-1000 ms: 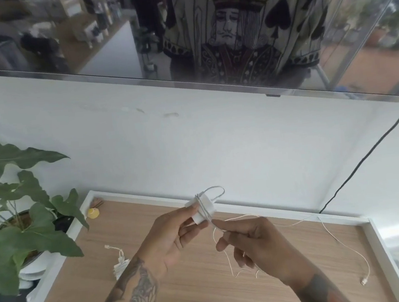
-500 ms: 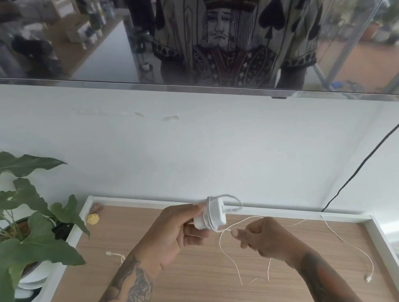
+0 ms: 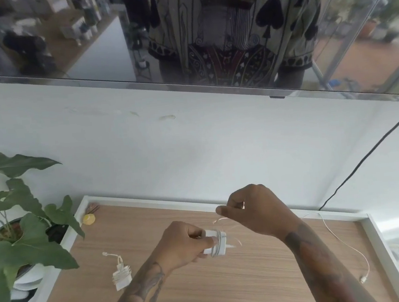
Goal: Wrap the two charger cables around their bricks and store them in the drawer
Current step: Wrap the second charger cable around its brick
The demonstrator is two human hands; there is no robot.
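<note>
My left hand (image 3: pixel 182 243) grips a white charger brick (image 3: pixel 217 243) with a few turns of cable around it, held above the wooden drawer bottom (image 3: pixel 242 280). My right hand (image 3: pixel 252 206) is raised above and to the right of the brick, pinching the thin white cable (image 3: pixel 221 220). The rest of that cable (image 3: pixel 341 242) trails right across the drawer to its plug (image 3: pixel 363 280) near the right wall. A second white brick (image 3: pixel 121 277), wrapped in its cable, lies in the drawer at the left.
The drawer has a white rim (image 3: pixel 149 199). A small yellow object (image 3: pixel 89 219) sits in its far left corner. A potted plant (image 3: pixel 18 229) stands to the left. A black cord (image 3: pixel 364 157) runs down the wall at right. A mirror-like panel hangs above.
My right hand has lifted up and over the brick with the cable, from below right to above right. My left hand and the brick dropped lower. The view tilted down, showing the second brick again.
</note>
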